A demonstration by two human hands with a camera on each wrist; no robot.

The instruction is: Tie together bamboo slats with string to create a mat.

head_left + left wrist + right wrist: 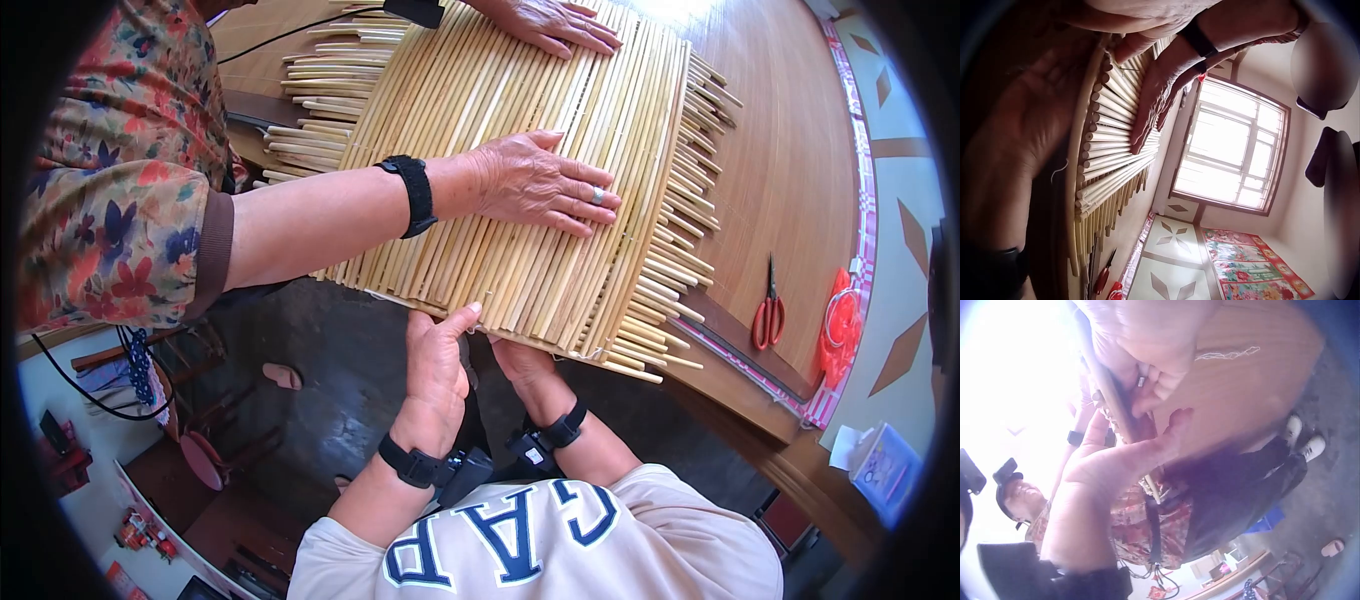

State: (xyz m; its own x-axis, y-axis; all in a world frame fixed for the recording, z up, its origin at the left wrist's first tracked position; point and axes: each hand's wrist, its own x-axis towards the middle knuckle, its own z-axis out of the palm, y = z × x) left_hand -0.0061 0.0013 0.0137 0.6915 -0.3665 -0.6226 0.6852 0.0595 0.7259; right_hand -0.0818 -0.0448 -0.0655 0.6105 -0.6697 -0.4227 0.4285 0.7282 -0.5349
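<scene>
A mat of thin pale sticks [500, 260] lies bowed across the wooden table, its near edge bound by a strip [1079, 137]. My left hand [437, 365] grips that edge, thumb on top and fingers below; in the left wrist view, my left hand [1141, 22] fills the top. Close beside it, my right hand [530, 375] holds the edge from underneath, its fingers partly hidden by the sticks. In the right wrist view, my right hand [1147, 344] has curled fingers by the strip, with a small silvery thing between them that I cannot identify.
Another person's two hands, one hand [545, 185] and another hand [555, 22], rest flat on the sticks. Red-handled scissors [769, 315] and a red plastic bag [840, 325] lie on the table [790, 180] to the right. Loose stick ends jut out on both sides.
</scene>
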